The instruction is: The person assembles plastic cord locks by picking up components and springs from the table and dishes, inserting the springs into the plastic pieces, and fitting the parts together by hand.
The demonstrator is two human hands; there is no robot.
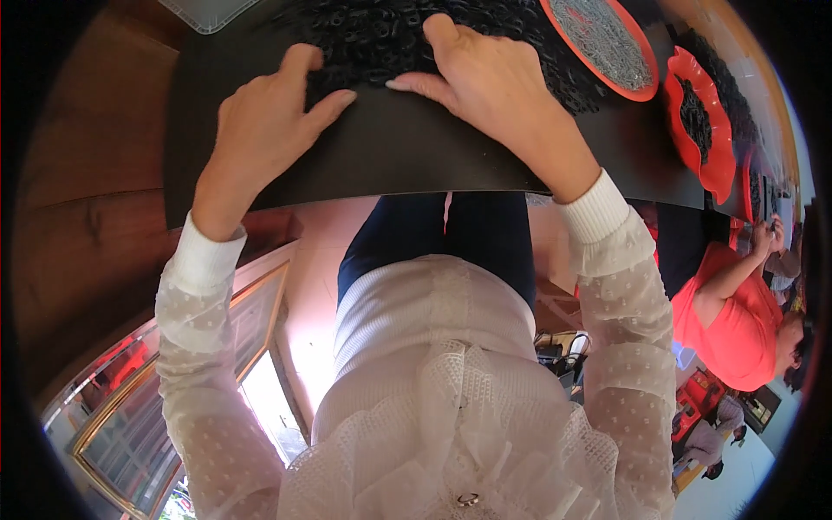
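A spread-out pile of small black parts (368, 43) covers the far part of a black work surface (390, 147); I cannot make out their exact kind. My left hand (264, 121) is at the pile's near left edge, thumb and forefinger apart, its other fingers mostly hidden. Over the pile's near right side reaches my right hand (494, 74), its thumb pointing left and set apart from the forefinger. Nothing shows held in either hand. To the right lies a red-orange round tray (648, 52) full of thin silvery metal pieces (598, 39).
Farther right, a red wavy-rimmed dish (724, 173) holds more black pieces (695, 121). A pale plastic bin (208, 13) stands at the far left, beside brown wood (95, 156). A person in a red shirt (732, 321) works at the right, with others beyond.
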